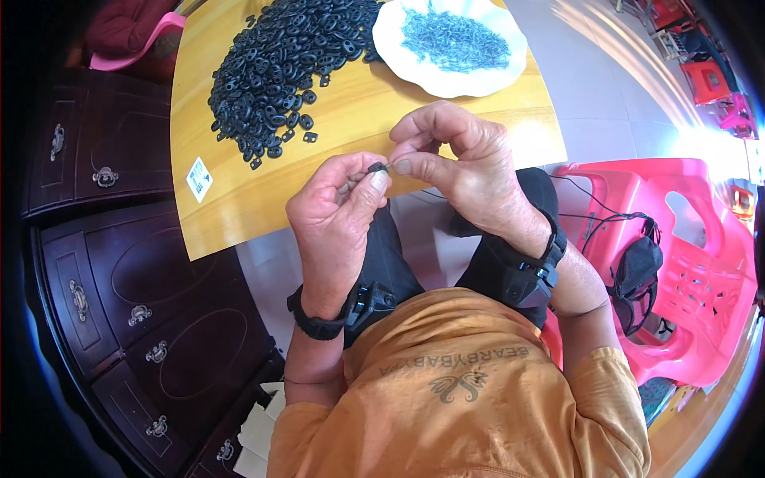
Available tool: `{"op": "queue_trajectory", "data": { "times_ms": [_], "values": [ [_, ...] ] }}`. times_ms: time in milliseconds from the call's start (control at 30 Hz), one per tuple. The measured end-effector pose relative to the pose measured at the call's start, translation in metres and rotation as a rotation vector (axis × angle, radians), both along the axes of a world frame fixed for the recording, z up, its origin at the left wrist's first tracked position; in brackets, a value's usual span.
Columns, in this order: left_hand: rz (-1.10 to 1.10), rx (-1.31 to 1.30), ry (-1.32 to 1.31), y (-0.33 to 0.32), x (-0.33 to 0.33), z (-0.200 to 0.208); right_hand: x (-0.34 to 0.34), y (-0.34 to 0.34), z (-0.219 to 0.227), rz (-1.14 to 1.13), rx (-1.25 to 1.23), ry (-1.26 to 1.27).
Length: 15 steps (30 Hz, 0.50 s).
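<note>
Keep the small black piece (376,168) firmly pinched in the left hand (336,205), steadying the narrowed right hand (478,166) (contents too small to tell) close beside it.

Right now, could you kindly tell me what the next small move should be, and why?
I would probably bring the right hand slightly closer to the black piece, with the left hand steady. The left hand pinches that piece, and the right fingertips are pinched right beside it; anything between them is too small to make out.
</note>
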<state>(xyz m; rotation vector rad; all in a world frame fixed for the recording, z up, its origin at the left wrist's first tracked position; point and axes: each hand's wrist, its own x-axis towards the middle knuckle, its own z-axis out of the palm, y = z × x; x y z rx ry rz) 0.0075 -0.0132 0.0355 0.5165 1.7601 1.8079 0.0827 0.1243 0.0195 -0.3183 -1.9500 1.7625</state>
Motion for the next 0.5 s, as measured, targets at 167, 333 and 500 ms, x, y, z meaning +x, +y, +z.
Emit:
{"op": "queue_trajectory", "data": {
  "times_ms": [167,333,500],
  "values": [
    [0.008,0.013,0.024,0.0003,0.0011,-0.0008,-0.0006,0.0006,0.0005,0.007,-0.009,-0.008],
    [0.033,-0.043,0.104,0.0001,0.0019,-0.0039,-0.0006,-0.0003,0.0008,0.005,0.000,-0.013],
    [0.066,-0.076,0.222,0.0009,0.0037,-0.0079,-0.0006,-0.0017,-0.0027,0.013,-0.027,-0.032]
  ]
}}
